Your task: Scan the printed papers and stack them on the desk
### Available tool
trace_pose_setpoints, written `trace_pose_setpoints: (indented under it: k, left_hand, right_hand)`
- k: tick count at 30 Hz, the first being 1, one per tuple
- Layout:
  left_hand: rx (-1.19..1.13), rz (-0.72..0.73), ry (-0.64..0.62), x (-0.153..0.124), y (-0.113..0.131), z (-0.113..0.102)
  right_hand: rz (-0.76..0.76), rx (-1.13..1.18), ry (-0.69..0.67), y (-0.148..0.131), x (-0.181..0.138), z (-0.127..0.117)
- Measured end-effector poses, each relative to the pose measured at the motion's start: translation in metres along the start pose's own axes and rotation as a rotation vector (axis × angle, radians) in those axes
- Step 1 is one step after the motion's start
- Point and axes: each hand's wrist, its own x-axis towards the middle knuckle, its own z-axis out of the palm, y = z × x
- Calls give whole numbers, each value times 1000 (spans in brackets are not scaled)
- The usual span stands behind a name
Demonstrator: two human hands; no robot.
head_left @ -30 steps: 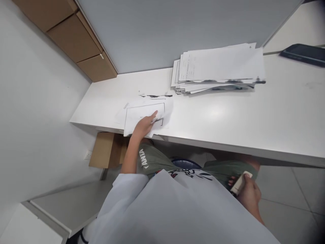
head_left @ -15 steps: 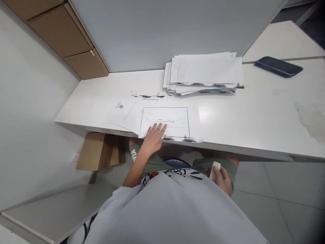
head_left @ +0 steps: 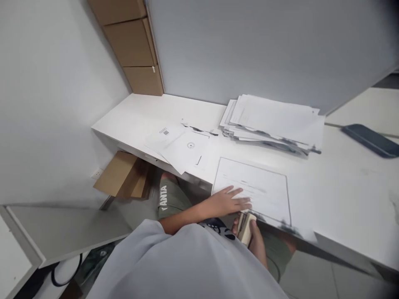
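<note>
Closest to you, your right hand is wrapped around a cream oblong stapler-like tool, just short of the near edge of the white rectangular paper sheet with a dark printed border; you can't tell whether tool and paper touch. Your left hand is the nearer one, flat with fingers spread on that bordered sheet's near-left part. The sheet lies ahead of both your hands, its long axis running left to right along the front of the white worktop. Left of it lie loose white printed papers; beyond it sits a thick white paper stack.
</note>
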Motion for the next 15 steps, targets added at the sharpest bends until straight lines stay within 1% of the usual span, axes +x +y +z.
trace_pose_setpoints:
  k: [2,4,8,11,15]
  left_hand:
    - [21,85,11,-2,-6,-3]
    - [21,130,7,-4,-11,-8]
    - [11,143,36,-5,-14,-17]
    - [-14,141,50,-6,-11,-20]
    - [-97,116,7,-8,-9,-20]
  right_hand:
    - [88,27,-23,-5,2,-5]
    - [114,75,25,-11,0,-6]
    - [77,137,135,-24,-9,0]
    - [60,130,138,-30,-13,7]
    - [50,118,137,-31,-14,12]
